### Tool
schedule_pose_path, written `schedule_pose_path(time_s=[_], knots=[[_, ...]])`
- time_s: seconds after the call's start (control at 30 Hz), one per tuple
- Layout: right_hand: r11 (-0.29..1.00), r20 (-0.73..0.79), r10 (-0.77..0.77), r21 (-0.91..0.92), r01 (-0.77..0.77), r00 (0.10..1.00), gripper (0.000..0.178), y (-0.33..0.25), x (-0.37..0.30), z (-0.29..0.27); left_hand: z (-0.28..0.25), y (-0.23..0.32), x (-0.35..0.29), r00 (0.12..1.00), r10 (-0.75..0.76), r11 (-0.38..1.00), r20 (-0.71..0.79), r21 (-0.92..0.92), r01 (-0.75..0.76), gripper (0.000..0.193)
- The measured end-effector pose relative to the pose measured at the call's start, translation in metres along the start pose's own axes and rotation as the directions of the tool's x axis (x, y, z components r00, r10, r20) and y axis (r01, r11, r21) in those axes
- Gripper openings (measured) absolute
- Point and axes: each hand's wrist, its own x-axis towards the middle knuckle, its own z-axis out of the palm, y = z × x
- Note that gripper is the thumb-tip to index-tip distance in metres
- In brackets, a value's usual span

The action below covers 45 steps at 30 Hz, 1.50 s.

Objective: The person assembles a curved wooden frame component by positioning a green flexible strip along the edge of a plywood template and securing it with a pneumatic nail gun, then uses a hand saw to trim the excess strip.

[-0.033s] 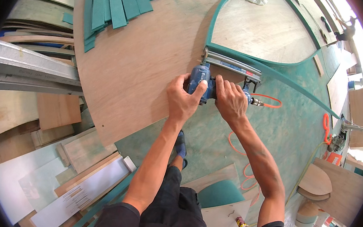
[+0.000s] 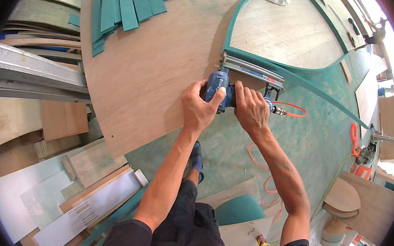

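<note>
A blue pneumatic nail gun [image 2: 216, 85] with a silver magazine lies on its side in both my hands. My left hand [image 2: 199, 105] is closed around its body, thumb on top. Around the handle my right hand [image 2: 252, 108] is wrapped; the trigger is hidden. The gun's nose meets the near left corner of a curved frame of green strips [image 2: 230, 28], standing on edge on a wooden panel [image 2: 154, 73]. From that corner a long green strip [image 2: 315, 88] runs off to the right past the panel. An orange air hose [image 2: 297, 114] joins the handle's end.
Loose green strips [image 2: 127, 6] lie on the panel's far left. Metal channels [image 2: 39, 71] and stacked boards [image 2: 44, 11] stand at the left. Further boards [image 2: 84, 202] lean near my left leg. Coiled orange hose [image 2: 270, 193] crosses the floor, and a handsaw [image 2: 345, 26] lies far right.
</note>
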Motion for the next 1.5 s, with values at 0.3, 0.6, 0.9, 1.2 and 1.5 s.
schedule_pose_path(time_s=[0.3, 0.6, 0.9, 1.2, 1.5], knots=[[1.0, 0.02, -0.008, 0.008, 0.008, 1.0, 0.043, -0.0026, -0.0002, -0.0091, -0.0035, 0.0061, 0.0023, 1.0, -0.004, 1.0, 0.018, 0.005, 0.004, 0.051], [1.0, 0.041, -0.012, 0.014, 0.011, 0.999, 0.05, -0.0019, -0.0014, -0.0075, -0.0054, 0.0091, 0.0021, 0.999, -0.023, 1.0, 0.037, -0.011, 0.024, 0.046], [0.999, 0.03, -0.033, 0.021, 0.033, 0.999, 0.05, -0.001, -0.0015, -0.0073, -0.0023, 0.0008, -0.0006, 0.998, 0.055, 0.997, -0.014, 0.048, -0.054, 0.044], [0.999, 0.058, -0.019, 0.031, 0.017, 0.998, 0.047, -0.0007, 0.0012, -0.0089, -0.0005, 0.0031, 0.0023, 1.0, 0.005, 0.999, -0.005, 0.046, -0.005, 0.045], [1.0, 0.075, -0.018, 0.025, 0.017, 0.997, 0.045, -0.0004, 0.0029, -0.0091, 0.0, 0.0056, 0.0043, 1.0, -0.001, 0.998, -0.005, 0.061, 0.001, 0.044]])
